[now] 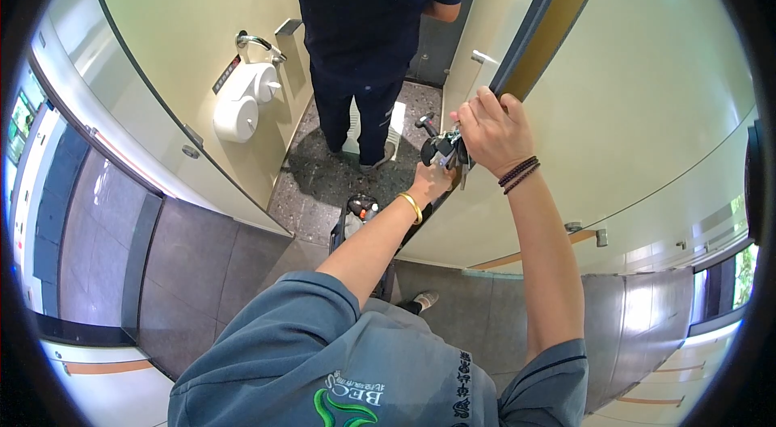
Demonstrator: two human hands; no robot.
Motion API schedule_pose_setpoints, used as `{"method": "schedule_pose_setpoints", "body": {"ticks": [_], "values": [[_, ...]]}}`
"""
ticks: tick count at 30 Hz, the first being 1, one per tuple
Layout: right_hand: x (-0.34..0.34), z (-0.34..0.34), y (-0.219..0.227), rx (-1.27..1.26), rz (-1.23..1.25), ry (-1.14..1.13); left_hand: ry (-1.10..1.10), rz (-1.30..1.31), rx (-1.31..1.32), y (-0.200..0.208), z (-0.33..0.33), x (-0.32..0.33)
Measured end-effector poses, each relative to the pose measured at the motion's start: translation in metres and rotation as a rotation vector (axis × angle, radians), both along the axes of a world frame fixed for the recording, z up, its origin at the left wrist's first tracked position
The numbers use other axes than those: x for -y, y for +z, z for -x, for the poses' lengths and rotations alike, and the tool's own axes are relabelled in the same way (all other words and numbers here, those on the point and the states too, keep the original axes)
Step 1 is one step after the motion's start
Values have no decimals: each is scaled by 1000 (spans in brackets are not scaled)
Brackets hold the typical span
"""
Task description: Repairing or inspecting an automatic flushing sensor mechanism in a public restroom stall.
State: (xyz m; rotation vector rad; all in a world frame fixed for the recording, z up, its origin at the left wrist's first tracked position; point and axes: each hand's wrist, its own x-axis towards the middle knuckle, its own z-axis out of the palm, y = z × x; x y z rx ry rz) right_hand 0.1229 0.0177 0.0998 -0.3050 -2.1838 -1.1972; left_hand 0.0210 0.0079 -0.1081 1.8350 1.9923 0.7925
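Note:
My right hand (pixel 495 132), with a dark beaded bracelet at its wrist, has its fingers curled over the edge of the stall door (pixel 638 96). Just below it, my left hand (pixel 435 180), wearing a gold bangle, is closed at a bunch of keys (pixel 443 151) beside the same edge. Several metal and black pieces hang in the bunch between the two hands. The left fingertips are partly hidden behind the keys. Beneath my left forearm stands a dark caddy (pixel 333 235) with small bottles and a black bag in it.
A person in dark blue clothes (pixel 360 15) stands inside the stall, back toward me, by a squat toilet (pixel 396 118). White paper dispensers (pixel 237 108) and a metal grab bar (pixel 257 41) are on the left wall. Grey tiles (pixel 190 265) cover the floor outside.

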Motion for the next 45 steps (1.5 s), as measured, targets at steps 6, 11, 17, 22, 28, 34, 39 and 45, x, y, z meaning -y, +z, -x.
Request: {"method": "schedule_pose_setpoints", "body": {"ticks": [6, 11, 17, 22, 28, 34, 39, 45], "values": [[0, -1, 0, 2, -5, -6, 13, -112, 82, 1, -2, 2], [2, -1, 1, 2, -10, -16, 20, -152, -11, 2, -3, 7], [-5, -12, -7, 16, 10, -46, -87, 207, -25, 18, -10, 1], [-2, 1, -1, -15, -19, 7, -26, 11, 23, -10, 5, -4], [-4, 2, 0, -17, -24, 13, -11, -615, -532, -50, 12, -19], [-3, -3, -1, -14, 2, 19, -153, 2, -258, -26, -2, -17], [0, 0, 0, 1, 19, 17, -143, 87, -272, -18, 0, -12], [6, 3, 4, 33, 50, -23, 41, -109, 141, -22, -2, -6]]}}
